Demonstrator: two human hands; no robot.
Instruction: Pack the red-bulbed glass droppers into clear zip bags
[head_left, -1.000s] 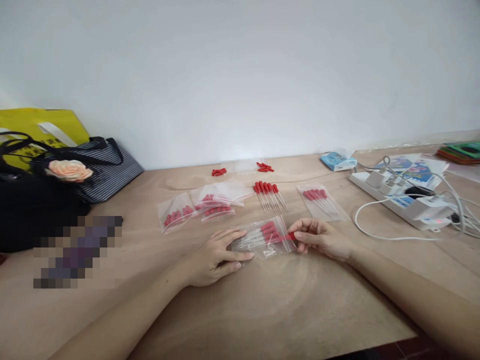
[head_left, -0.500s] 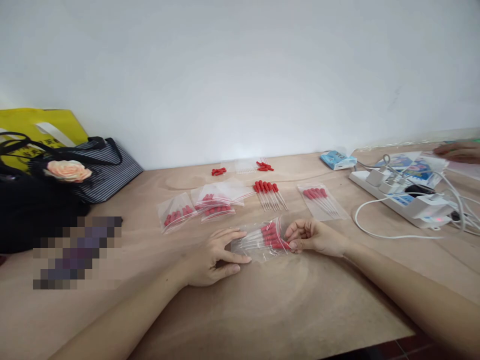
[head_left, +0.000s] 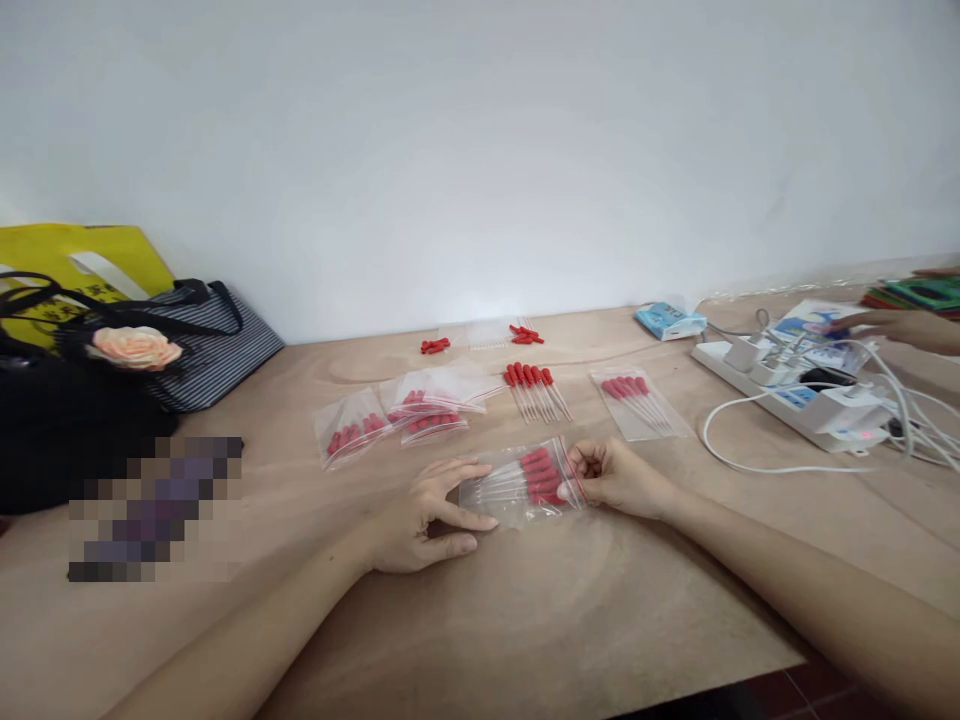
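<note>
A clear zip bag (head_left: 517,512) lies flat in front of me, with several red-topped droppers (head_left: 541,475) inside, their bulbs toward the right. My left hand (head_left: 435,515) rests on the table with fingers spread, its fingertips on the bag's left edge. At the bag's right end, my right hand (head_left: 611,478) pinches the zip edge, thumb over the plastic by the lowest bulb. Loose droppers (head_left: 536,390) lie in a row beyond the bag. To their right is another bag of droppers (head_left: 637,400); more filled bags (head_left: 352,430) overlap on the left.
Red bulbs (head_left: 527,335) and clear tubes lie near the wall. A white power strip (head_left: 817,415) with cables and a blue packet (head_left: 670,322) are at right, where another person's hand (head_left: 892,328) reaches in. A striped bag (head_left: 225,350) stands left.
The red bulbs now lie wholly inside the bag, where one stuck out by my right fingers before. My right hand has shifted slightly left. The other person's hand has moved inward over the leaflets.
</note>
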